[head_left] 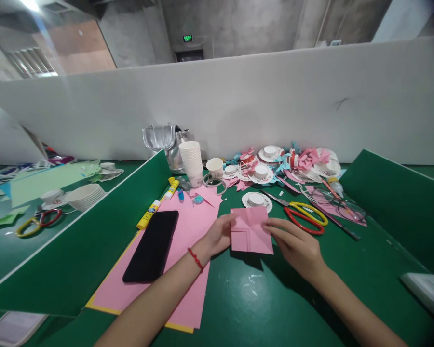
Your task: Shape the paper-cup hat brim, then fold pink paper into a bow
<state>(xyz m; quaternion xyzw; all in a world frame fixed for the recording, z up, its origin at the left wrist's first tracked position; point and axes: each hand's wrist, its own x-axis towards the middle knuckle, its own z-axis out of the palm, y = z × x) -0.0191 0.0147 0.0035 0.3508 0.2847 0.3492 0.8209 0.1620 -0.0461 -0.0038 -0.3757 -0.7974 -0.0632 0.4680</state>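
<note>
A creased square of pink paper [257, 231] is held up just above the green table, with a smaller folded square showing at its lower left. My left hand [220, 235], with a red string bracelet at the wrist, grips the paper's left edge. My right hand [299, 245] pinches its upper right edge, thumb hidden behind the sheet. Right behind the paper lies a small white paper cup piece on a frilled disc [256, 200]. Scissors with red and yellow handles [305, 217] rest to the right of it.
To the left, a black phone [152, 246] lies on pink sheets [188, 289], near yellow glue sticks [148, 214]. Stacked paper cups [191, 161], a silver bag [161, 139] and paper scraps [313, 159] stand at the back. Green dividers [401, 207] flank the table; eyeglasses [350, 209] lie right.
</note>
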